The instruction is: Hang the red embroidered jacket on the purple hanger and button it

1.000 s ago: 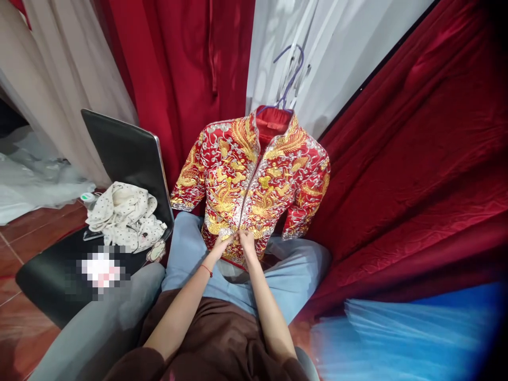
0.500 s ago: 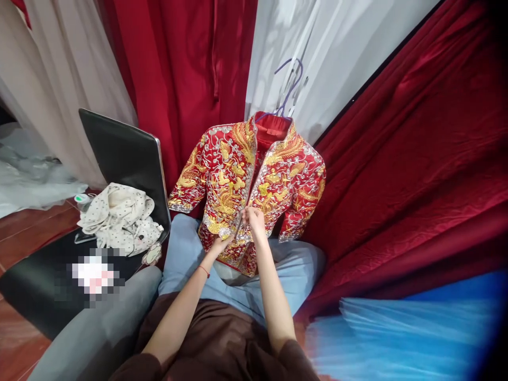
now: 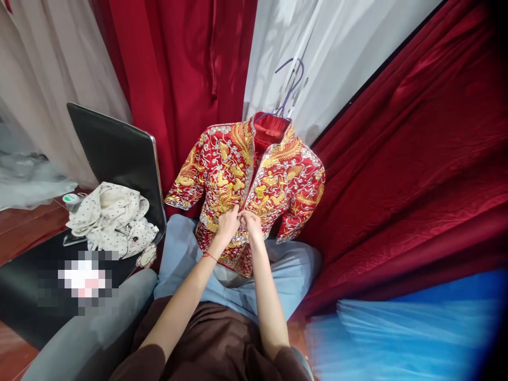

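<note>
Red satin jacket with dense gold embroidery [image 3: 246,180] hangs soft yet weighty. Left hand [image 3: 227,224] and right hand [image 3: 251,224] pinch its front edges, apparently; grip there.

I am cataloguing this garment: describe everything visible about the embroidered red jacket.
The embroidered red jacket hangs upright on a purple hanger, before red and white drapes. Dense gold and silver embroidery covers the front and short sleeves; the stand collar shows plain red lining. The left hand and right hand pinch its front edges together low at the centre opening.
</note>
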{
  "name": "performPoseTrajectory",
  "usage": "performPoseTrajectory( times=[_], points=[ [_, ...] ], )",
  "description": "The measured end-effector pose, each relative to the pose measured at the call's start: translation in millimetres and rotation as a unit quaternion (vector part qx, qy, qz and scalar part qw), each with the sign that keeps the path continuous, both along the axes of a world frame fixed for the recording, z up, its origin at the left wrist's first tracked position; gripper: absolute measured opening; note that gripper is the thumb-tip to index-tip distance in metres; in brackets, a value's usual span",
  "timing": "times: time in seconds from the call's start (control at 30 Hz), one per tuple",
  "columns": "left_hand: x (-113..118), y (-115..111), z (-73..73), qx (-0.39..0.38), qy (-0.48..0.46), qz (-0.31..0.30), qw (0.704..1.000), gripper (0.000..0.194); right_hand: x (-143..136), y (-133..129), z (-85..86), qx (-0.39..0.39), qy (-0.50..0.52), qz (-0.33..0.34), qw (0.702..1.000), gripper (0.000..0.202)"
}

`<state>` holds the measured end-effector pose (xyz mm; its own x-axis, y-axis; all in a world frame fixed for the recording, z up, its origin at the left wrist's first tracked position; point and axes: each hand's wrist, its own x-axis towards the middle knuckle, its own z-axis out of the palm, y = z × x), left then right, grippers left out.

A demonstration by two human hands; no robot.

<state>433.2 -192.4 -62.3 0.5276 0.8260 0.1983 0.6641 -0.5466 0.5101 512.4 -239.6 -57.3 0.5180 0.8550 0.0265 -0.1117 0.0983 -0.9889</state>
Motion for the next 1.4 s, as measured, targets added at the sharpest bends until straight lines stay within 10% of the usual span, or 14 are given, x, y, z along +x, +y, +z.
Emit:
performPoseTrajectory(
  times=[0.93,1.23,1.4],
  points=[
    [-3.6,-6.5,-0.4,-0.003,0.017,-0.003,1.000,0.043,22.6,61.6,162.4,0.147,-0.134,-0.096,0.975,0.028],
    [-2.6,2.6,1.2,0.023,-0.003,-0.032,0.999,0.037,47.9,59.7,151.5,0.110,-0.182,-0.038,0.976,0.028],
    [-5.4,36.7,56.3,0.174,-0.143,-0.037,0.974,0.035,70.3,59.8,147.1,0.068,-0.211,-0.017,0.975,0.037]
  ],
)
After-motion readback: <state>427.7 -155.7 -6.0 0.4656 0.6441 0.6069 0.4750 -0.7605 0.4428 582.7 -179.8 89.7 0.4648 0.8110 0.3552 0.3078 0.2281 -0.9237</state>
